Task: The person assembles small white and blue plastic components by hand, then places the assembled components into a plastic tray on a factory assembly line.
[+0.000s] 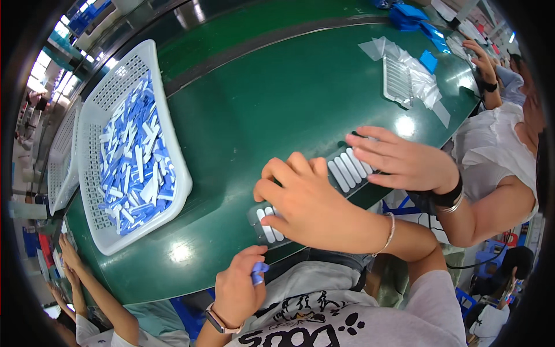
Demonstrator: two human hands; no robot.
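My left hand point(240, 283) is closed around one or more small blue plastic pieces point(258, 273), just off the table's near edge. My right hand point(306, 205) arches over a clear plastic tray point(252, 218) lined with white strips point(266, 224). Its thumb and fingers are bent but apart, close to the strips at the tray's left end, and I see nothing held between them. The palm hides the tray's middle. A co-worker's hand point(404, 165) reaches over the right end, where more white strips point(347, 170) lie side by side.
A white perforated basket point(184, 179) full of blue and white pieces point(139, 156) stands on the green table point(248, 110) at left, with another basket point(60, 168) behind it. Clear trays and plastic film point(399, 78) lie far right, near blue packets point(407, 17). Co-workers sit on both sides.
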